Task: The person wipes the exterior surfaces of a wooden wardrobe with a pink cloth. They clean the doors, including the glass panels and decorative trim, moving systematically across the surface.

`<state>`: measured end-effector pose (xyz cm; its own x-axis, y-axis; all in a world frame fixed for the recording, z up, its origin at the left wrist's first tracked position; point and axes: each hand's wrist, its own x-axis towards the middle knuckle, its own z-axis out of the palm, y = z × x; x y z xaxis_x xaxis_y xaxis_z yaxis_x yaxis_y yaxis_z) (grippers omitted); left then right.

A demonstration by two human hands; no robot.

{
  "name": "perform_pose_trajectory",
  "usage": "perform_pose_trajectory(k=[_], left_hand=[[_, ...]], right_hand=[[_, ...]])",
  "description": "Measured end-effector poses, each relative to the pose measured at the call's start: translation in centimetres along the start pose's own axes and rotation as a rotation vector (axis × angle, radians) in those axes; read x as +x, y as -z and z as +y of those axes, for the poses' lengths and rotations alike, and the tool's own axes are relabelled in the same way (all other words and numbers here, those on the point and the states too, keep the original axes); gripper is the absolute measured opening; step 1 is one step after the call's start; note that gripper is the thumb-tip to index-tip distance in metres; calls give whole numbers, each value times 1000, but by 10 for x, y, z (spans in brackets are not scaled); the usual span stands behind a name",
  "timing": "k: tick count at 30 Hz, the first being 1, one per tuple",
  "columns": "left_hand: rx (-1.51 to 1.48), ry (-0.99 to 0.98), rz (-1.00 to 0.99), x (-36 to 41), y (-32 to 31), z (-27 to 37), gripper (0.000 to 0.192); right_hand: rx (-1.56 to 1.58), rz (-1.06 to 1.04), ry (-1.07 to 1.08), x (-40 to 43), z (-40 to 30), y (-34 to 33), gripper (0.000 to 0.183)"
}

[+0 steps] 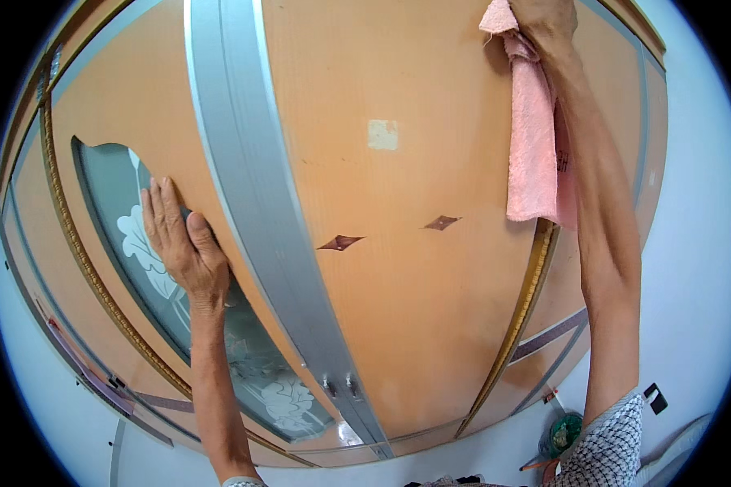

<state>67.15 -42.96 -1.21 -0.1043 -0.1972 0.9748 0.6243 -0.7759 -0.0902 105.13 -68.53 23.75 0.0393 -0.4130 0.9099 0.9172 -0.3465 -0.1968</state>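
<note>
A large wooden wardrobe fills the view. My left hand [183, 243] rests flat against its left door, over the edge of a dark glass panel [100, 170] with white leaf patterns; it holds nothing. High on the right, my right hand [545, 24] grips a pink towel [531, 140], partly cut off by the top of the frame. The towel hangs down in front of the right wooden door [396, 304], and dark lettering shows on its fold. That door bears a pale square patch [382, 134] and two dark diamond-shaped marks [341, 243].
A grey metal strip [250, 158] with small handles [338, 385] low down runs between the doors. Gold beaded trim [512, 329] edges the doors. At lower right are a bin with a green liner [565, 433] and a white wall [694, 243] with a dark switch or socket [656, 399].
</note>
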Motion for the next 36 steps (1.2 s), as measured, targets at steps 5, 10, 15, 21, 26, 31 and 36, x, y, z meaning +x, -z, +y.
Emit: perform_pose_trajectory(k=[5, 10, 15, 21, 26, 31, 36], left_hand=[[-5, 2, -9, -4, 0, -2, 51], [-30, 6, 9, -1, -2, 0, 51], [-5, -6, 4, -1, -4, 1, 49], [-24, -14, -10, -2, -1, -4, 50], [-3, -26, 0, 4, 5, 4, 49], [-65, -9, -16, -3, 0, -3, 49], [-75, 18, -9, -2, 1, -5, 49]], right_hand=[[-22, -42, -26, -48, 5, 15, 42], [81, -18, 46, -78, 19, 39, 24], [183, -92, 90, -109, 26, 70, 20], [64, -152, 86, -185, 41, 86, 21], [231, -126, 60, -259, 56, 123, 17], [276, -187, 26, -296, 67, 145, 16], [307, -175, 8, -293, 65, 146, 17]])
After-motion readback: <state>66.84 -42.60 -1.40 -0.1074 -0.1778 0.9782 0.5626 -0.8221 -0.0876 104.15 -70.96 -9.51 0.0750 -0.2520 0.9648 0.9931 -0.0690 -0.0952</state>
